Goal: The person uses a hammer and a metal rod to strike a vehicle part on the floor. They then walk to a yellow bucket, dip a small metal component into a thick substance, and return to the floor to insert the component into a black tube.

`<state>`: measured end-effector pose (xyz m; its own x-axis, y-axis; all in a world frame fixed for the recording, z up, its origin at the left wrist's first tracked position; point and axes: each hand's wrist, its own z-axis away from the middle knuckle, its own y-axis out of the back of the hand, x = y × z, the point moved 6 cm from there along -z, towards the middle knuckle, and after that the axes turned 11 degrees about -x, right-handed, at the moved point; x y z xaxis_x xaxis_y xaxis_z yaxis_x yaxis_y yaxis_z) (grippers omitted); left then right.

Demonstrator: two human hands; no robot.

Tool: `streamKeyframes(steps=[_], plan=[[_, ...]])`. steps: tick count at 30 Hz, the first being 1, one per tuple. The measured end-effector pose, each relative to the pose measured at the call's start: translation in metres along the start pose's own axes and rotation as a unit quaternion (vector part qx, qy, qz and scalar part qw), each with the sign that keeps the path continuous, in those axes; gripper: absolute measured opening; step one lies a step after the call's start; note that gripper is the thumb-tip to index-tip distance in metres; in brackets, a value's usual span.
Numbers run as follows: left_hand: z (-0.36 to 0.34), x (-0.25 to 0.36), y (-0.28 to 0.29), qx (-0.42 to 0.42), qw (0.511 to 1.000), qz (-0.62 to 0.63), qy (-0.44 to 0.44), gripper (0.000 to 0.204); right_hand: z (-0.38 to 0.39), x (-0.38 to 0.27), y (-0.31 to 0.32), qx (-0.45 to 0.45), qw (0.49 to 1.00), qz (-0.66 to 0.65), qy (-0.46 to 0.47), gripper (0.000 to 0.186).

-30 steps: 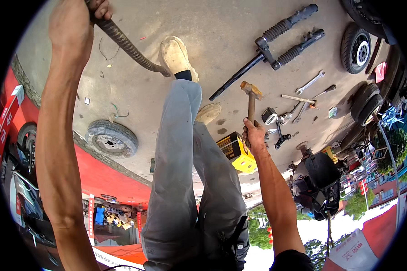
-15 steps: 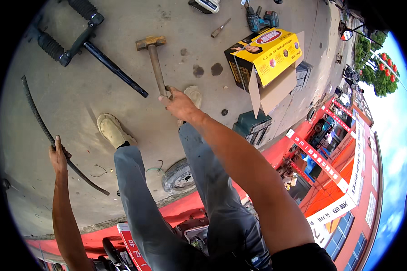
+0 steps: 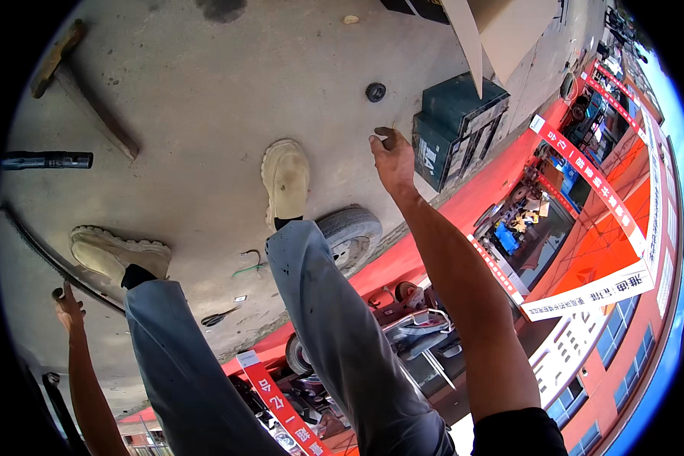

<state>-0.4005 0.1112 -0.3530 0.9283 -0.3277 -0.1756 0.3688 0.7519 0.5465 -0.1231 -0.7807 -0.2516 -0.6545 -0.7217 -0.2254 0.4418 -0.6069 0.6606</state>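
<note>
At the left, my left hand is closed beside a long dark curved rod. The thumb reaches up close to the rod, and a small dark round end shows at the fingers, its kind unclear. My right hand hangs above the floor at centre right, fingers curled and pinched around a tiny pale bit too small to name. It is nearest to the dark green boxes. A hammer with a wooden handle lies on the floor at the upper left, apart from both hands.
A black tube end lies below the hammer. Near my shoes are a wheel with a tyre, scissors-like pliers and a green wire. A black ring and an open cardboard box are farther off. Red banners front the shops.
My right hand has let go of the hammer handle and moved right toward the dark green boxes. My left hand now appears below the rod it gripped. The whole view has shifted.
</note>
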Motion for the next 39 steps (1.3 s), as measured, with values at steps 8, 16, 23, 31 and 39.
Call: streamKeyframes(steps=[8, 16, 23, 31, 39], plan=[[0.184, -0.001, 0.016, -0.053, 0.994, 0.010, -0.095, 0.061, -0.095, -0.001, -0.009, 0.145, 0.986, 0.056, 0.062, 0.035], [0.298, -0.023, 0.017, -0.115, 0.991, 0.038, -0.056, 0.040, -0.077, 0.016, 0.015, 0.093, 0.966, -0.227, 0.076, 0.026], [0.469, 0.043, 0.042, -0.180, 0.971, 0.105, -0.117, 0.041, 0.107, -0.101, 0.104, -0.206, 0.794, -0.572, 0.000, 0.019], [0.641, 0.178, 0.146, -0.205, 0.929, 0.114, -0.287, 0.036, 0.269, -0.199, 0.249, -0.214, 0.721, -0.652, 0.090, 0.024], [0.751, 0.176, 0.253, -0.195, 0.911, 0.042, -0.361, 0.038, 0.425, -0.191, 0.330, -0.151, 0.639, -0.742, 0.138, 0.030]])
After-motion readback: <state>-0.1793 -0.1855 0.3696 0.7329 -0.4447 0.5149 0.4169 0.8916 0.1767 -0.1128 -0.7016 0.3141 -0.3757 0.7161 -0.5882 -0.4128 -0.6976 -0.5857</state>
